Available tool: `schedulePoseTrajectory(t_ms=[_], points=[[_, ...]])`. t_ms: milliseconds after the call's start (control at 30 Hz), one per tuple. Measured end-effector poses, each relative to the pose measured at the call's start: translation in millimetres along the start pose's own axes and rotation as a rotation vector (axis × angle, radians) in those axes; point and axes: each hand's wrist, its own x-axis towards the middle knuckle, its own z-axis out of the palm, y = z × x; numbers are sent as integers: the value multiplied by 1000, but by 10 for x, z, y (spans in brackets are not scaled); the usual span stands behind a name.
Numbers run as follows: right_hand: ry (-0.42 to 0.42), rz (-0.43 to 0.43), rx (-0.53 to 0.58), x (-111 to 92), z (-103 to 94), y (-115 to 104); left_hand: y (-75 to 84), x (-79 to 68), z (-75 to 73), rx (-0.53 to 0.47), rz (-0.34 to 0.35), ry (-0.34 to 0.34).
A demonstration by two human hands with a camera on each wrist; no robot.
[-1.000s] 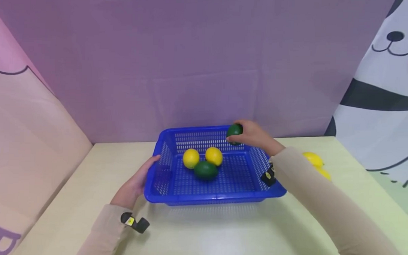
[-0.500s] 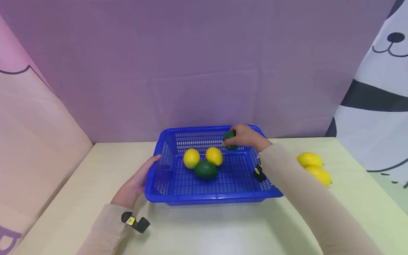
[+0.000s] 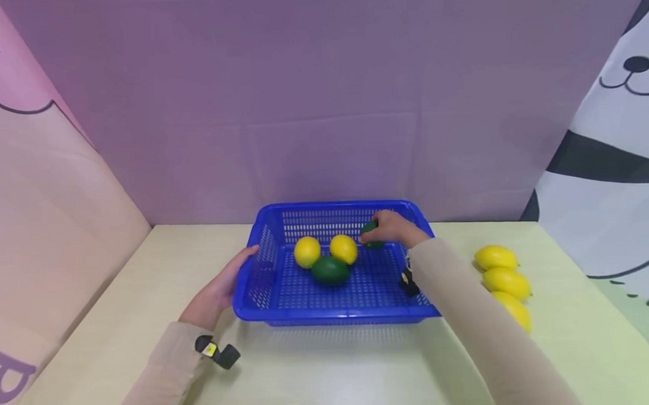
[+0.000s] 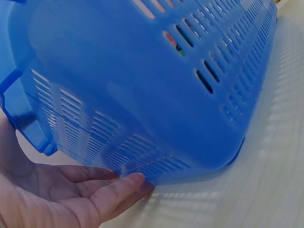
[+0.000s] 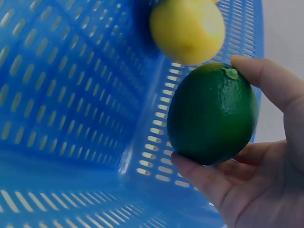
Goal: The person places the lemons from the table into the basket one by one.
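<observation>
A blue plastic basket (image 3: 347,315) with slotted walls stands on the table. My left hand (image 3: 226,282) holds its left side, thumb over the rim; in the left wrist view the fingers (image 4: 121,190) lie against the outer wall. Inside the basket, toward the back right, my right hand (image 3: 399,227) pinches a dark green lime (image 5: 213,114) between thumb and fingers, and the right wrist view shows its stem end. Two lemons, a left one (image 3: 307,252) and a right one (image 3: 344,249), lie in the basket with another green lime (image 3: 330,270) in front of them.
Right of the basket, three lemons (image 3: 506,283) lie in a row on the pale table (image 3: 350,376), the nearest partly behind the right sleeve (image 3: 476,309). A purple cloth wall (image 3: 328,107) rises behind the basket.
My right hand has lowered the lime from the basket's back rim into the basket. The right forearm has shifted left, uncovering more of the lemons on the table. My left hand stays in place.
</observation>
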Motion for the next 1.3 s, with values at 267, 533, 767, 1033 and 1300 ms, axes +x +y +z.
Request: schedulePoseTrajectory(t_ms=[267,533,767,1033,1300], points=[[-38,13,-62,11,78,16,3,10,6,-7,3,-19],[-57,43,-60,13,123,22,12,3,1,9,4,-10],[-101,63,-91,21,126,39,11,-1,-10,9,0,-18],[-89,86,-66,8,127,53,-1,6,-20,8,-6,-7],[-93,95,-46,8,124,73,-9,9,-15,-2,-13,-8]])
